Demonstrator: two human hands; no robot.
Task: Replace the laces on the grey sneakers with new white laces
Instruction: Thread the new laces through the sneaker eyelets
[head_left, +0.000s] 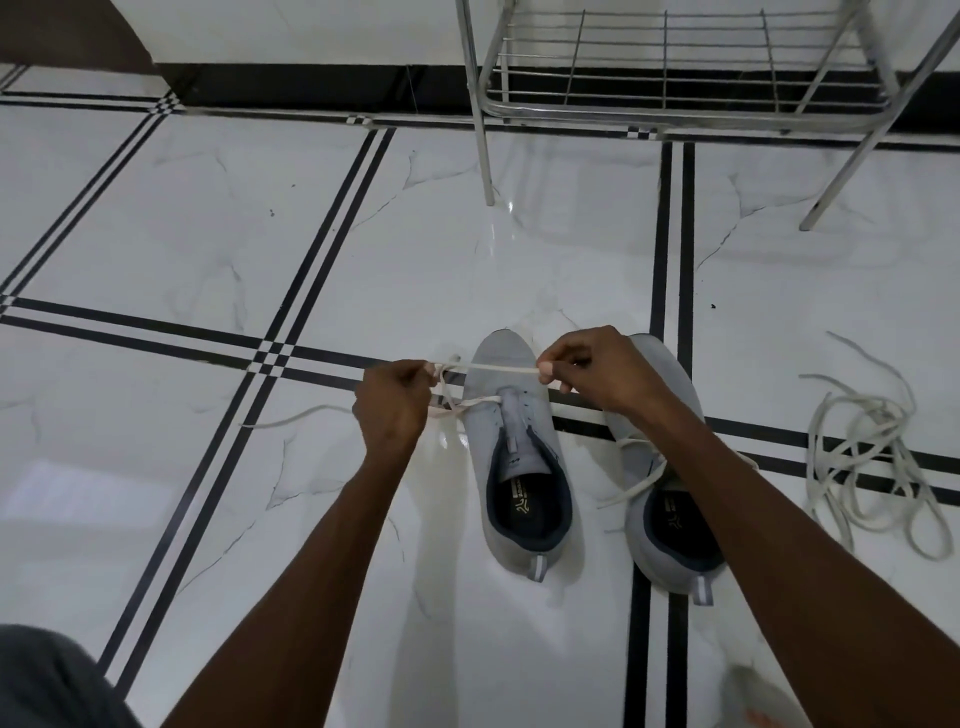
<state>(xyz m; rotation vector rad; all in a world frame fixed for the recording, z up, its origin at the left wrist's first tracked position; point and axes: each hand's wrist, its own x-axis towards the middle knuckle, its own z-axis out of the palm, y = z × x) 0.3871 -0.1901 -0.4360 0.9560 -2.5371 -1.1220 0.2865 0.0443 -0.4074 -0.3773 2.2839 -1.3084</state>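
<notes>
Two grey sneakers stand side by side on the tiled floor, toes pointing away from me. Over the left sneaker a white lace is stretched tight between my hands. My left hand pinches one end of it left of the shoe. My right hand pinches the other end above the toe of the right sneaker. From the left hand the lace runs back into the left shoe's front eyelets, and a loose tail trails to the left on the floor. The right sneaker carries a loose lace across its tongue, partly hidden by my right forearm.
A tangled heap of pale laces lies on the floor to the right of the shoes. A metal wire rack stands on thin legs at the far wall. The floor is glossy white tile with black stripes.
</notes>
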